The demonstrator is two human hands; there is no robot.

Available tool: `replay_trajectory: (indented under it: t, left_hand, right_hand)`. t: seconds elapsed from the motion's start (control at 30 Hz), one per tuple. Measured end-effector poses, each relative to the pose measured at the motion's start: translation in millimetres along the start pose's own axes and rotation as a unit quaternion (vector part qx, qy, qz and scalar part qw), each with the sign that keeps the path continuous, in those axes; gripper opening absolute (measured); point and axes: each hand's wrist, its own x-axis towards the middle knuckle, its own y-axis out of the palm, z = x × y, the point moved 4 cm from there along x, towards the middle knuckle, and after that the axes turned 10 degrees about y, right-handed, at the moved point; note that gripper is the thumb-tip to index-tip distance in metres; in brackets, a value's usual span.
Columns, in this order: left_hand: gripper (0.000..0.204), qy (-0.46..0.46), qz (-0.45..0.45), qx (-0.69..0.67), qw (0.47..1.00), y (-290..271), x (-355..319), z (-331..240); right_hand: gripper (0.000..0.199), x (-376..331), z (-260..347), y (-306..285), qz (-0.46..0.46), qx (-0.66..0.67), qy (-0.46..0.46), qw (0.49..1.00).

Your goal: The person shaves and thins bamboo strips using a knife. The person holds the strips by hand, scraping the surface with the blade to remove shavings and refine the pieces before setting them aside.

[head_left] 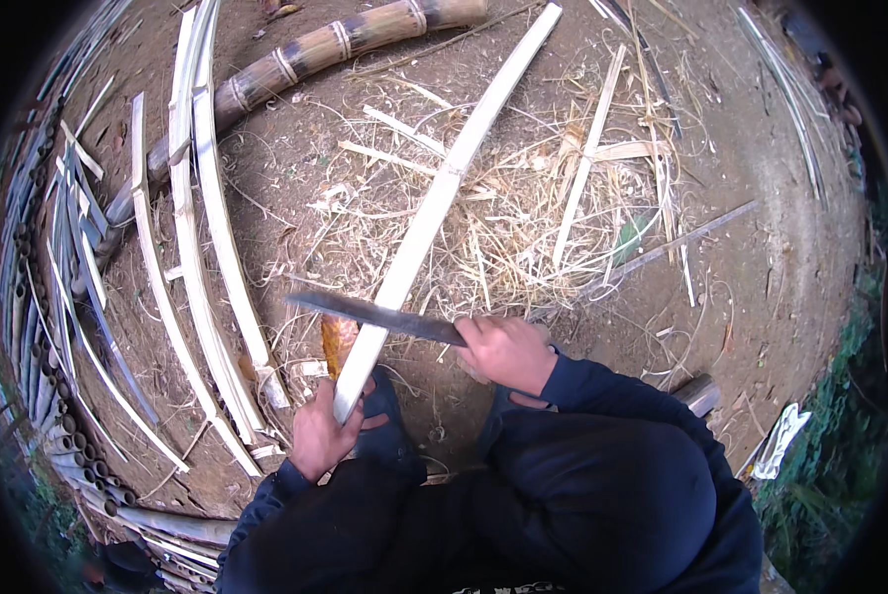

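A long pale split bamboo strip (432, 213) slants from near my feet up and to the right over the shavings. My left hand (323, 433) is closed around its near end. In my right hand (504, 350) is a long dark-bladed knife (369, 312), gripped at the handle, which my fingers hide. Its blade lies across the strip a little beyond my left hand, with the tip pointing left. Whether the edge bites into the wood, I cannot tell.
A thick bamboo pole (310, 54) lies across the far left, and several long split strips (188, 238) rest over it. Curled shavings (523, 218) cover the ground ahead. Stacked bamboo poles (33, 346) line the left edge; green plants (825, 436) grow at the right.
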Motion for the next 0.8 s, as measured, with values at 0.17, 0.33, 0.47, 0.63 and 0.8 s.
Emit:
replay_trajectory:
  t: [0.17,0.33,0.47,0.63,0.8]
  left_hand:
    - [0.029,-0.162,0.106,-0.258,0.946,18.8,-7.2,11.8]
    - [0.021,-0.21,0.159,-0.267,0.927,22.0,-20.0,2.1]
    - [0.02,-0.185,0.154,-0.238,0.941,23.1,-19.5,4.1]
    - [0.026,-0.127,0.101,-0.261,0.952,31.6,-25.5,29.0]
    - [0.028,-0.151,0.137,-0.322,0.925,29.0,-43.8,27.4]
  right_hand:
    - [0.032,-9.4,22.2,10.5,-0.026,-0.021,-0.094,0.995]
    - [0.025,0.3,-17.5,1.0,-0.012,-0.11,-0.057,0.992]
    - [0.021,33.9,-102.0,-39.9,-0.051,-0.119,0.126,0.984]
    - [0.01,24.4,-34.1,-25.1,0.0,-0.105,-0.013,0.994]
    - [0.016,50.1,-97.7,-32.3,-0.007,-0.145,0.124,0.982]
